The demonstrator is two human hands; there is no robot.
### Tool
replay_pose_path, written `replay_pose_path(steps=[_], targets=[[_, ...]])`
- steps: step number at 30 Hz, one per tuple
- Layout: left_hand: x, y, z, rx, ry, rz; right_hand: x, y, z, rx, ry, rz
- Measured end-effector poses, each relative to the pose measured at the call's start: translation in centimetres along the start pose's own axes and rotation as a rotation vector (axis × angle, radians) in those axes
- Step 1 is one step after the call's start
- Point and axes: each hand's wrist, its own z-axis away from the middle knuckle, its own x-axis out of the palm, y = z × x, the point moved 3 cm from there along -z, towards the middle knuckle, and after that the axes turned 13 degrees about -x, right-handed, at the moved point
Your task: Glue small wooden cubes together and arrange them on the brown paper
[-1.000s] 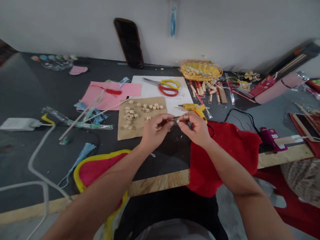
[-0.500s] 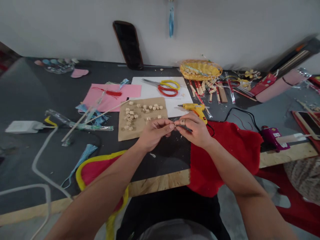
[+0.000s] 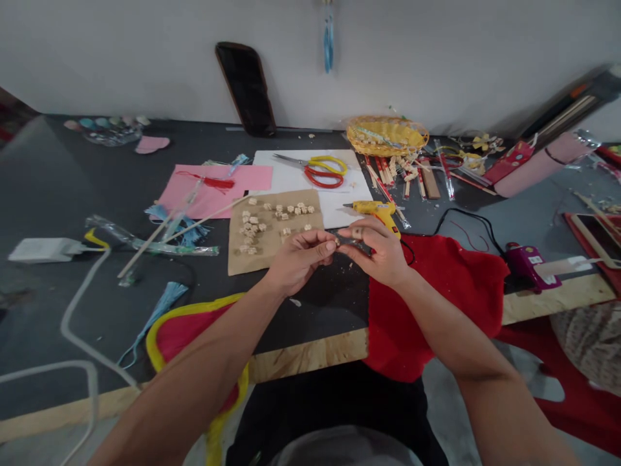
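My left hand (image 3: 301, 257) pinches a small pale piece (image 3: 337, 241) between thumb and forefinger; its exact kind is too small to make out. Fingertips of my right hand (image 3: 377, 251) are pressed together against the same piece from the other side. Both hands are held over the dark table, just in front of a brown cardboard sheet (image 3: 237, 255) that carries several small cream-coloured blocky pieces (image 3: 250, 229). Behind my right hand lies a yellow glue gun (image 3: 373, 208), its nozzle pointing left. A red cloth (image 3: 436, 291) spreads below my right forearm.
Scissors (image 3: 325, 171) with yellow and red handles rest on white paper (image 3: 272, 157). A yellow basket (image 3: 387, 137) stands at the back amid sticks and scraps. A phone (image 3: 247, 90) leans on the wall. At left are a pink sheet (image 3: 169, 194), blue tassel (image 3: 165, 304) and white charger (image 3: 46, 249).
The fingertips of my right hand have parted slightly from my left fingers, showing more of the small piece. The whole view has shifted a little; the things on the table stay put.
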Motion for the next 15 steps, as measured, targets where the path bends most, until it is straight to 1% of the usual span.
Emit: replay_pose_path(steps=[5,9,12,15], targets=[[-0.05,-0.01,0.03,0.005,-0.016,-0.028,0.13,-0.03,0.04,-0.027,-0.026,-0.017],[-0.08,0.00,0.06,0.033,-0.028,-0.074,0.10,-0.02,0.01,-0.016,-0.037,-0.022],[-0.36,-0.13,-0.02,0.077,-0.002,-0.115,0.10,-0.08,0.02,-0.017,-0.027,-0.035],[-0.76,-0.34,-0.12,0.114,0.038,-0.158,0.23,0.04,0.17,0.023,-0.015,-0.071]])
